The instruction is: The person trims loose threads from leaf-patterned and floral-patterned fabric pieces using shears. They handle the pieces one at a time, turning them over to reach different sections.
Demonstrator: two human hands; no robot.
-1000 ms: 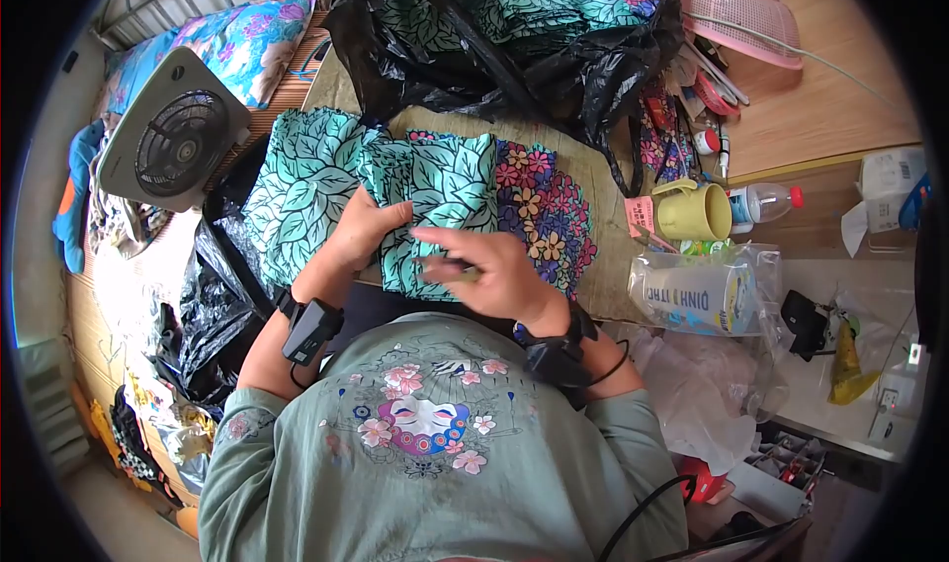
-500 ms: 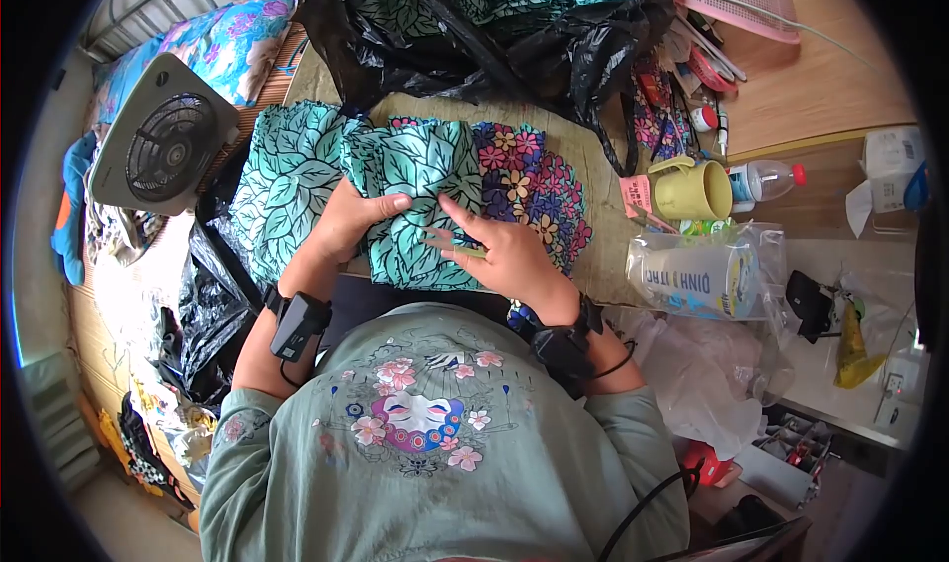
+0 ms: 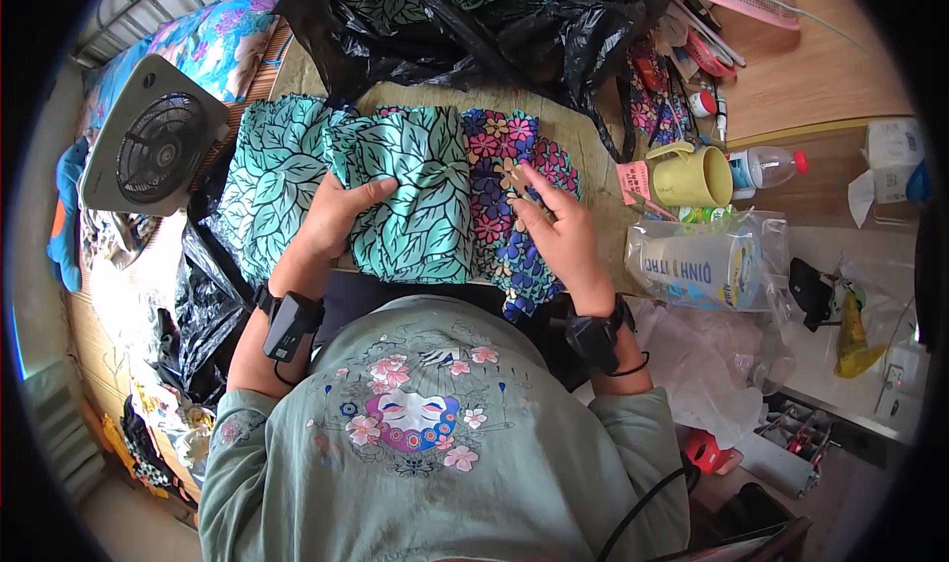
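The left hand (image 3: pixel 343 209) grasps the leaf cloth (image 3: pixel 423 211) by its left edge, mid-frame on the counter (image 3: pixel 605 181); the right hand (image 3: pixel 571 244) is loosely open by the flowered cloth (image 3: pixel 490 201). Both cloths look light and floppy, best held at an edge through every layer

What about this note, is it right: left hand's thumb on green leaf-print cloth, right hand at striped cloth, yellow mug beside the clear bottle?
Not quite: the head view shows the right hand at flowered cloth, not striped. The rest holds: the left hand has its thumb on green leaf-print cloth, and the yellow mug is beside the clear bottle.
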